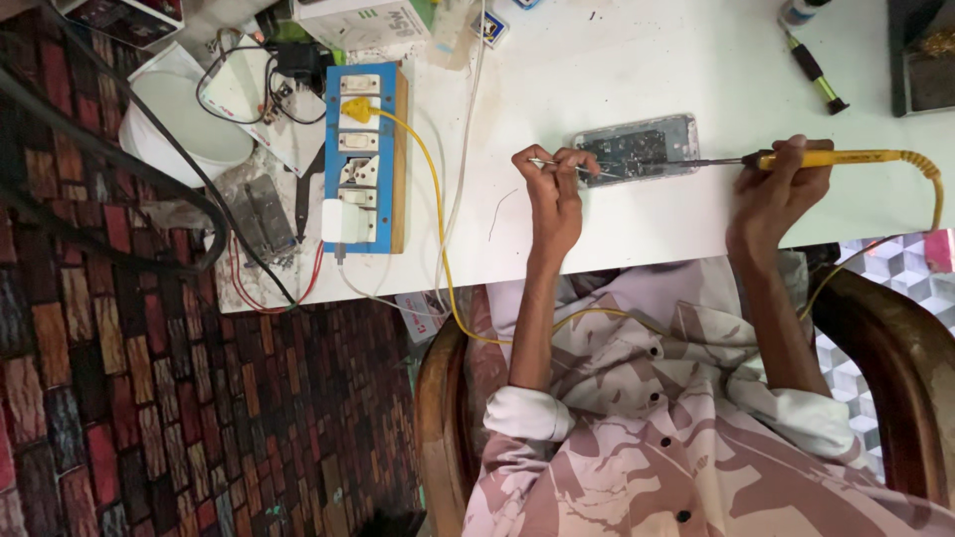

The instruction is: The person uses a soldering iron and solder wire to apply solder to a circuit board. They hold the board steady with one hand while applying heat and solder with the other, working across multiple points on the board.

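Both hands are mid-job: the left hand (553, 189) pinches tweezers (557, 165) and the right hand (778, 194) grips a yellow soldering iron (831, 157), tip at the 3 o'clock edge of the opened phone (637, 149), board exposed, nothing yet closed up.

You are seated at a small electronics repair workshop, likely a phone repair stall. A white bench (617, 89) carries an opened phone (637, 149) with its circuit board exposed, a yellow soldering iron (836, 157) on a yellow cord, and a blue board of switches and sockets (363, 154) with plugs pushed in. Loose wires, chargers, small boxes and a screwdriver (816, 72) crowd the bench's edges. Beside it lies a patterned red floor (129, 398). You sit in a wooden chair (895, 348).
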